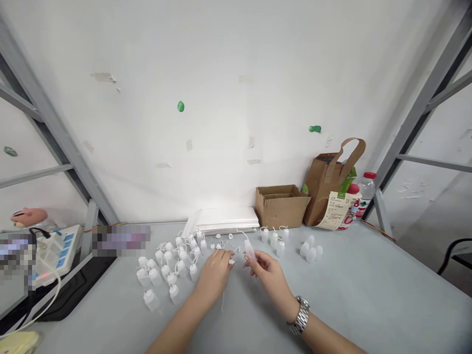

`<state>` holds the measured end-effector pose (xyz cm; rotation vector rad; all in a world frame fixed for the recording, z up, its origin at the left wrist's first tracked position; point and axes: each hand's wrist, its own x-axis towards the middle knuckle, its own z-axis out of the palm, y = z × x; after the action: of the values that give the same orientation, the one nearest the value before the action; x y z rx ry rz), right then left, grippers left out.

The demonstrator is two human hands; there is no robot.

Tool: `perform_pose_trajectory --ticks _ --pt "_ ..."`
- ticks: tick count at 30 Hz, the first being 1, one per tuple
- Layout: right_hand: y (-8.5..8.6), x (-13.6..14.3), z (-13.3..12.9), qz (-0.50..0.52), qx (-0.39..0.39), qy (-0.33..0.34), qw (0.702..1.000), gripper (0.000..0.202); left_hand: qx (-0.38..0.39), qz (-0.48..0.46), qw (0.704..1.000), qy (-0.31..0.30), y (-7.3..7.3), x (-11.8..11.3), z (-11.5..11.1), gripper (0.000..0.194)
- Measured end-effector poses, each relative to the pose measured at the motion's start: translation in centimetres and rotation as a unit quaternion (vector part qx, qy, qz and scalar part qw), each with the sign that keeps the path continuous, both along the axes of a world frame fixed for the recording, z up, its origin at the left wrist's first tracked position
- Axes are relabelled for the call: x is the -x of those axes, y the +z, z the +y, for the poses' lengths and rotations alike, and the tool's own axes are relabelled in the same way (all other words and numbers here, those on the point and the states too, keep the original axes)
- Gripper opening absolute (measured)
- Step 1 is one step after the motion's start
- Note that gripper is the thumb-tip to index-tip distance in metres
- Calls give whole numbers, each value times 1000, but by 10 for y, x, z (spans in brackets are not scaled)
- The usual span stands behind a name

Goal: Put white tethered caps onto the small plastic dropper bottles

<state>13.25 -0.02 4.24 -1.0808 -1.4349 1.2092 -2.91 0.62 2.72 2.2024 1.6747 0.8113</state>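
My right hand, with a metal watch on its wrist, is closed round a small translucent plastic bottle. A thin white tube curves up from its top. Close by on the left, my left hand pinches a small white cap; a thin tube shows below that hand. Just beyond the hands lie loose white caps and tube pieces. Many small white bottles with tubes stand to the left. Several more bottles stand right of the hands, near uncapped translucent ones.
Along the wall are a stack of white sheets, an open cardboard box, a brown paper bag and a red-capped plastic bottle. A power strip with cables sits at left. Grey metal posts frame the table.
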Motion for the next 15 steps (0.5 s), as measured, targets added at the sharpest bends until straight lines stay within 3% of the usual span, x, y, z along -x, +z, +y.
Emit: perform_pose_trajectory --ticks 2,4,7,8,12,15 --pt "-1 0 1 0 1 2 1000 36 17 -124 992 27 3 0 1 22" --pt "-2 0 1 -1 0 8 1000 36 56 -290 954 52 7 0 3 18" --pt "-4 2 -2 -8 -5 33 999 34 120 -422 897 51 13 1 4 20" --pt "-4 4 -3 -14 -5 41 999 33 149 -470 869 44 15 2 4 20" --pt "-3 9 -11 -55 1 51 997 26 264 -687 677 30 22 3 1 15" --pt "-2 11 -15 -78 -2 58 995 22 288 -721 630 20 24 1 -1 14"
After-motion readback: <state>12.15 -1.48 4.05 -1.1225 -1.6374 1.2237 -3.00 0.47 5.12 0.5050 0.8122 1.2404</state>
